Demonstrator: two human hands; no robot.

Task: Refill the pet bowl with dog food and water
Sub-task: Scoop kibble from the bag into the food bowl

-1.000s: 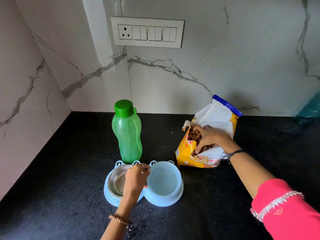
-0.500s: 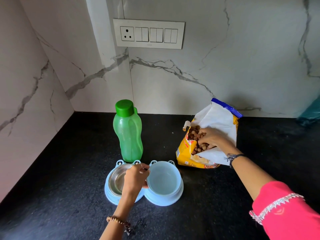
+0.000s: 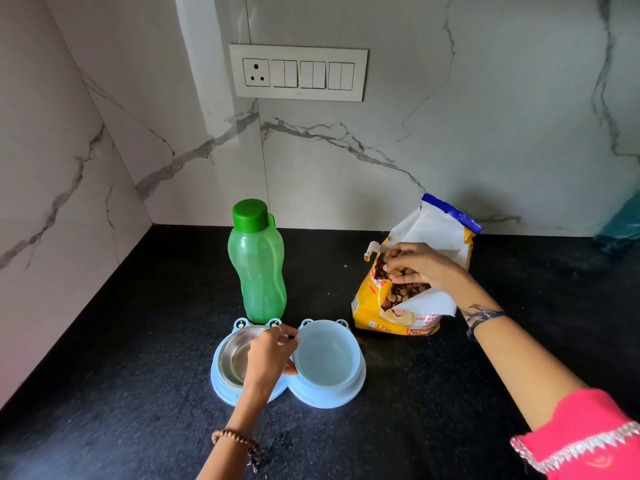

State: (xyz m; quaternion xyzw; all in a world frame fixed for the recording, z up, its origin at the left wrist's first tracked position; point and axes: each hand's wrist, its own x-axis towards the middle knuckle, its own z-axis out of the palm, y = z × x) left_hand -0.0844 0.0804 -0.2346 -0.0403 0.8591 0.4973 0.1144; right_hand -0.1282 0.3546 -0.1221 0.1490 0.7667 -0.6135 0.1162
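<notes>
On the black speckled stone counter (image 3: 104,358), near its front edge, sits the pale blue plastic double pet feeder with little frog eyes on its rim (image 3: 322,398). Its left well holds a shiny steel bowl (image 3: 233,355), its right well a pale blue plastic bowl (image 3: 327,355); both look empty, with no kibble and no water that I can make out. The left hand (image 3: 272,356) rests over the middle of the feeder, its grip closed loosely on the inner rim between the two bowls, as if to steady it. Just behind stands the translucent green plastic water bottle (image 3: 258,271), upright, its darker green cap (image 3: 250,214) on. To the right, the yellow and white dog food bag (image 3: 391,318) leans open, brown kibble (image 3: 403,292) showing at its mouth. The right hand (image 3: 420,266) is at that mouth, its grip clenched around a handful of pieces. By my reckoning the task has barely begun: food is being scooped but none has reached a bowl, and the water is wholly left to do
</notes>
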